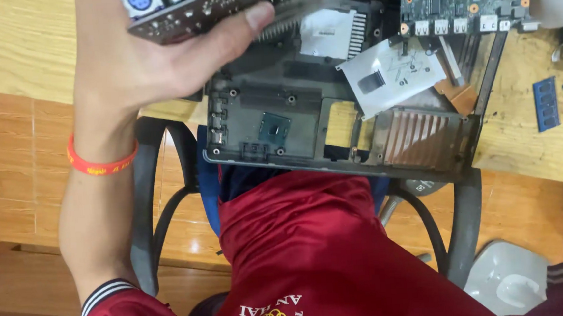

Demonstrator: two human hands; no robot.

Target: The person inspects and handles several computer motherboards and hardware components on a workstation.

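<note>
Copper heatsink (419, 138) near blue memory sticks (546, 103)

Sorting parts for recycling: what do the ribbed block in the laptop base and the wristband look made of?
The ribbed block looks like copper: dull reddish-brown metal fins, probably a heatsink. The wristband on the left hand looks like matte red silicone rubber, a smooth seamless loop.

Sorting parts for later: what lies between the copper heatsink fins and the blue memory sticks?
Head view: only the chassis's dark frame edge and bare wooden table separate the copper fins from the memory sticks.

Electronics repair bench: dismantled laptop chassis (332, 128)
</note>
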